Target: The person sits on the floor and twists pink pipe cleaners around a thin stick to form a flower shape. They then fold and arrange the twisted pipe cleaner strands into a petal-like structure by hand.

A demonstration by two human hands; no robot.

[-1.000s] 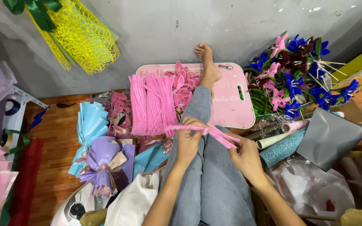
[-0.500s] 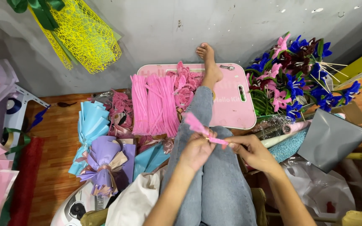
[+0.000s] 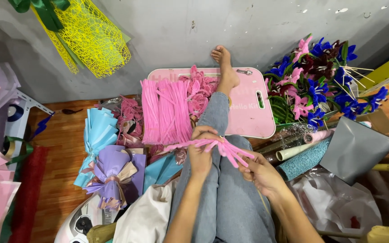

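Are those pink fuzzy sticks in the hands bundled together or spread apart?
Bundled: the left hand grips the pink fuzzy sticks in one cluster, their ends fanning toward the right hand.

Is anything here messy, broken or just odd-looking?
Nothing looks broken or spilled. It is crowded: the pink stems lie loosely across the pink board, partly off its edge, and a bare foot rests on it too. Both hands, left hand and right hand, grip a small pink bunch.
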